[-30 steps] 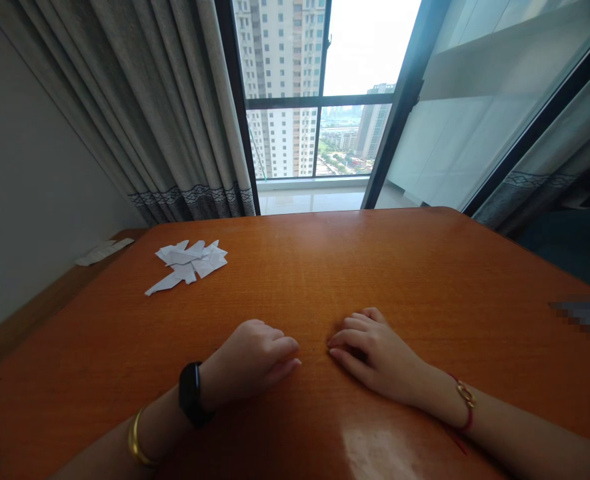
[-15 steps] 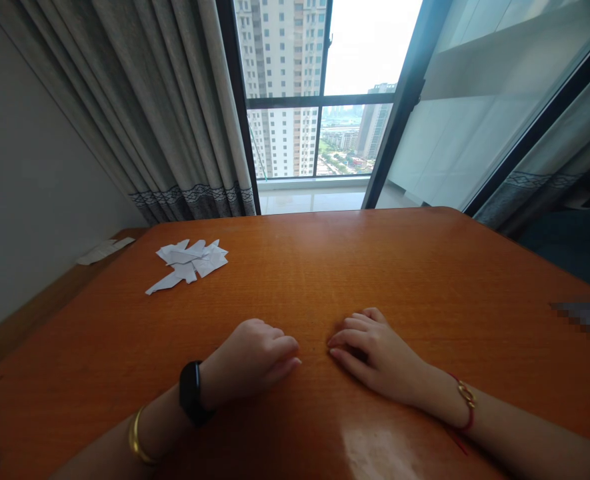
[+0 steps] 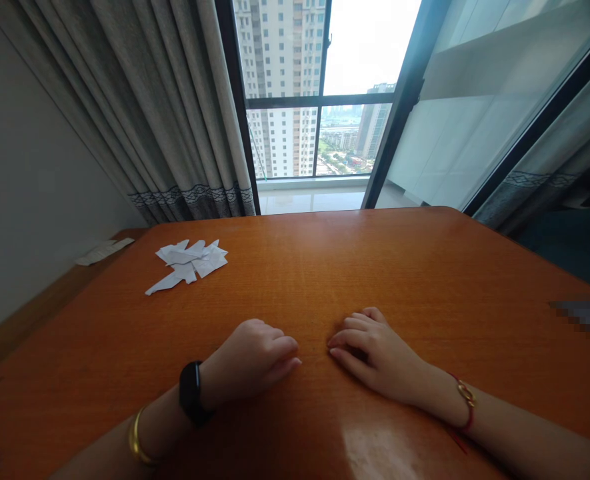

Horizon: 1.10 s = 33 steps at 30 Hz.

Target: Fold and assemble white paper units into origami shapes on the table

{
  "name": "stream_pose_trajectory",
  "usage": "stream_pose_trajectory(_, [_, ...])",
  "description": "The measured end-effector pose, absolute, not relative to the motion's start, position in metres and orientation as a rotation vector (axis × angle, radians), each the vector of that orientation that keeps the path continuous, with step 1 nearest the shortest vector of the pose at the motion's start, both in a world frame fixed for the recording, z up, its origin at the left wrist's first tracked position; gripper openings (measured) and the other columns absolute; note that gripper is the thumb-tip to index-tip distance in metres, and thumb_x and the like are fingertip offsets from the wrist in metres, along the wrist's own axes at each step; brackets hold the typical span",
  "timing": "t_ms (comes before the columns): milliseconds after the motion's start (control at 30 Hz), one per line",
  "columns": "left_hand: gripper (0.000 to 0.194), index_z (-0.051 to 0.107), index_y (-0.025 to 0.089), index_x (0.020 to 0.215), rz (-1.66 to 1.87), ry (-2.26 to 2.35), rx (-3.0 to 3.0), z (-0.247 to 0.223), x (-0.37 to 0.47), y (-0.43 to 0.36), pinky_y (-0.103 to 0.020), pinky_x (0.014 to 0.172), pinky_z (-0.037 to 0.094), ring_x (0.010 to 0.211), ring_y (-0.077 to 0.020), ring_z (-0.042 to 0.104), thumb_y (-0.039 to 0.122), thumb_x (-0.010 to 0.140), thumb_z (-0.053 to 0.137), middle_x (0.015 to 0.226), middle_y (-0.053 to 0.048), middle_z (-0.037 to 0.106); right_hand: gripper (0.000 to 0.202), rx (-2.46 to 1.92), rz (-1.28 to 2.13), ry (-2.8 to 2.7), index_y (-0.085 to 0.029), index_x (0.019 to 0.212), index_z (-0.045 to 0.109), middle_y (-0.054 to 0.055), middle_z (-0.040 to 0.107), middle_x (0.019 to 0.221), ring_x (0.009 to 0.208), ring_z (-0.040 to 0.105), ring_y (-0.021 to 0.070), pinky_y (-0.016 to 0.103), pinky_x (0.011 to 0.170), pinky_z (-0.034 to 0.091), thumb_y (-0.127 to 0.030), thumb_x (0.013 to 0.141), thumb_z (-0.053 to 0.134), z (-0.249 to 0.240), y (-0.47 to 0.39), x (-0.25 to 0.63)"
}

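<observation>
My left hand [image 3: 253, 357] rests on the orange-brown wooden table [image 3: 295, 267], its fingers curled under into a loose fist. Nothing shows in it. A black band and a gold bangle circle that wrist. Across a small gap lies my right hand [image 3: 377, 353], fingers bent and fingertips down on the wood, with no object visible in the curl. It wears a red cord bracelet with a gold piece. Several white paper scraps [image 3: 187, 259] lie in an overlapping pile at the far left, beyond my left hand and apart from it.
A pale flat piece [image 3: 105, 251] lies on a ledge left of the table. At the right edge is a blurred grey patch [image 3: 589, 319]. Grey curtains [image 3: 175, 100] and a window [image 3: 319, 100] stand behind the table's far edge.
</observation>
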<state>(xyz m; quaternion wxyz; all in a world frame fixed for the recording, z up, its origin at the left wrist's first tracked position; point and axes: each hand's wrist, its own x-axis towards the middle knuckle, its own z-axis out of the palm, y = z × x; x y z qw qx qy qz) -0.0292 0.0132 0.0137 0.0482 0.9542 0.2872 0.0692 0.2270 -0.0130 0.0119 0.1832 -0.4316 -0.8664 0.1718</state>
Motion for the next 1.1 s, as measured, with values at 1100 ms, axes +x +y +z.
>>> stream_pose_trajectory(1100, [0.02, 0.064, 0.02, 0.088, 0.243, 0.875, 2.903, 0.0126, -0.0302, 0.0128, -0.029, 0.059, 0.037, 0.063, -0.0172, 0.061, 0.031, 0.094, 0.048, 0.07, -0.002, 0.066, 0.016, -1.189, 0.458, -2.468, -0.023, 0.089, 0.067, 0.002, 0.071, 0.091, 0.087, 0.06, 0.0156, 0.037, 0.085, 0.029, -0.023, 0.094, 0.052, 0.0108, -0.0124, 0.2278])
